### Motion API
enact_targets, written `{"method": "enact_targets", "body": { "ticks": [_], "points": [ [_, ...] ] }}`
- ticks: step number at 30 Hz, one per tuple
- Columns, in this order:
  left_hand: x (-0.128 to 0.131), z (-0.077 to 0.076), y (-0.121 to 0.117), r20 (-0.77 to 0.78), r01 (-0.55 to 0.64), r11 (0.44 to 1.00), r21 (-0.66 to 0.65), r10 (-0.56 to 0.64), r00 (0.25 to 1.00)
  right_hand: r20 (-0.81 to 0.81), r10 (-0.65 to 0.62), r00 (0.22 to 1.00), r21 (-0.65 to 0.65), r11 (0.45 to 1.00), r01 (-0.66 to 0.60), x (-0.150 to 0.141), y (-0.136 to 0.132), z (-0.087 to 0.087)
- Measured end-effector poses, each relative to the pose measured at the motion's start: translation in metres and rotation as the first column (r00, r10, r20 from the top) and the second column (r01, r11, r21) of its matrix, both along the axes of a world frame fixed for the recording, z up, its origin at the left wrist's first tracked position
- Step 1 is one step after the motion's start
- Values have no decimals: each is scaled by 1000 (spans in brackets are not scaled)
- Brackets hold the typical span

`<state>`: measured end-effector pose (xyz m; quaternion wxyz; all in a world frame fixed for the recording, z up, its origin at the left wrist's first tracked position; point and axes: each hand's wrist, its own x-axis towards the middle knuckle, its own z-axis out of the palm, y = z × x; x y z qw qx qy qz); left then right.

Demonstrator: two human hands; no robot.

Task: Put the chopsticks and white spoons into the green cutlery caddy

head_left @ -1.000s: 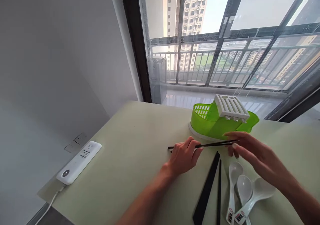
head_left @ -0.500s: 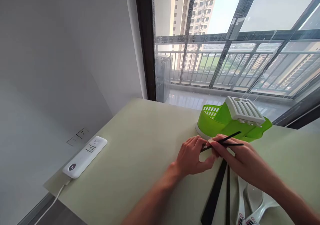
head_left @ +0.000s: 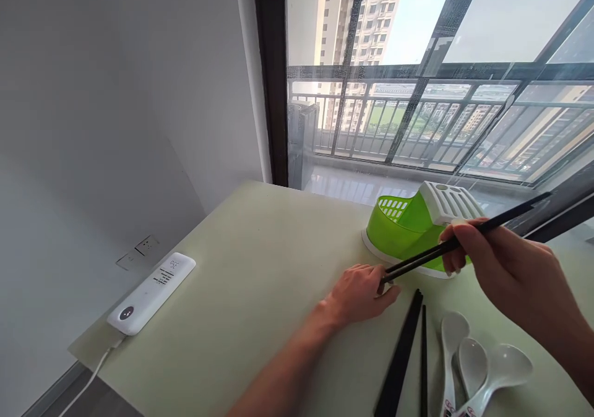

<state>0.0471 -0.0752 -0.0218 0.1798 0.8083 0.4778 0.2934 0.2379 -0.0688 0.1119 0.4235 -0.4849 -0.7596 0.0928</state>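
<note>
Black chopsticks (head_left: 427, 255), held pair: slanting from the left hand (head_left: 357, 293) toward two o'clock, passing before the green holder (head_left: 392, 234). Right hand (head_left: 505, 261) is clamping its grip around them near mid-length, seemingly for managing both as one; left hand is touching the lower ends, probably steadying them, though pinching cannot be told. Loose chopsticks (head_left: 401, 349) are lying on the worktop (head_left: 260, 281) at five o'clock from the left hand, white spoons (head_left: 473, 364) at four, presumably grouped by kind. Held pair is looking slim, straight, nearly parallel.
</note>
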Motion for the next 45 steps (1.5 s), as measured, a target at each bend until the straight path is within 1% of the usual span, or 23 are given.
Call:
{"method": "enact_targets", "body": {
  "ticks": [2, 5, 7, 9, 11, 14, 16, 18, 20, 22, 24, 27, 29, 31, 33, 35, 38, 41, 43, 45],
  "points": [
    [0, -2, 1, 13, -4, 1000, -28, 5, 1000, -6, -111, 994, -27, 993, 111, 1, 3, 8],
    [-1, -3, 4, 22, 3, 998, -61, -1, 1000, -40, -287, 957, -31, 958, 286, -3, 9, 27],
    [-2, -3, 4, 29, 8, 997, -75, -5, 1000, -74, -362, 929, -18, 932, 361, -8, 13, 40],
    [-2, -3, 5, 38, -1, 996, -93, 5, 999, -104, -400, 910, -6, 916, 402, -11, 18, 50],
    [-2, -4, 5, 48, -18, 993, -116, 24, 999, -153, -417, 896, 23, 905, 425, -12, 25, 53],
    [-3, -4, 6, 62, -29, 989, -145, 38, 997, -265, -402, 876, 72, 898, 434, -8, 39, 51],
    [-3, -5, 6, 65, -28, 987, -157, 38, 997, -312, -418, 853, 89, 881, 465, -6, 48, 49],
    [-3, -5, 7, 62, -29, 986, -162, 39, 997, -285, -462, 840, 100, 857, 506, -5, 58, 49],
    [-3, -6, 7, 58, -30, 987, -156, 40, 998, -178, -484, 857, 109, 856, 506, -3, 69, 48],
    [-3, -6, 7, 53, -31, 989, -146, 39, 998, -44, -461, 886, 104, 880, 463, 1, 82, 45],
    [-3, -6, 7, 46, -35, 989, -142, 42, 998, 43, -418, 907, 72, 907, 415, 6, 96, 39],
    [-2, -6, 7, 37, -36, 989, -146, 41, 998, 106, -322, 941, -25, 945, 326, 11, 117, 30],
    [-2, -6, 6, 35, -31, 988, -151, 37, 999, 122, -249, 961, -114, 958, 263, 11, 131, 27],
    [-2, -6, 6, 34, -30, 988, -153, 36, 999, 141, -190, 972, -249, 943, 221, 9, 142, 27],
    [-2, -7, 6, 33, -33, 988, -150, 38, 999, 167, -153, 974, -382, 901, 207, 6, 151, 28],
    [-2, -8, 6, 33, -31, 989, -143, 37, 999, 184, -131, 974, -465, 862, 203, 4, 157, 31],
    [-2, -10, 7, 31, -20, 990, -137, 24, 999, 175, -84, 981, -507, 847, 163, 3, 161, 30],
    [-2, -13, 8, 32, -16, 991, -130, 20, 999, 173, -8, 985, -480, 872, 92, 7, 165, 25],
    [-2, -14, 8, 30, -17, 992, -124, 21, 999, 215, 10, 977, -435, 896, 87, 10, 170, 21],
    [-1, -14, 8, 21, -20, 993, -119, 22, 1000, 272, 0, 962, -424, 897, 120, 12, 175, 18]
  ]
}}
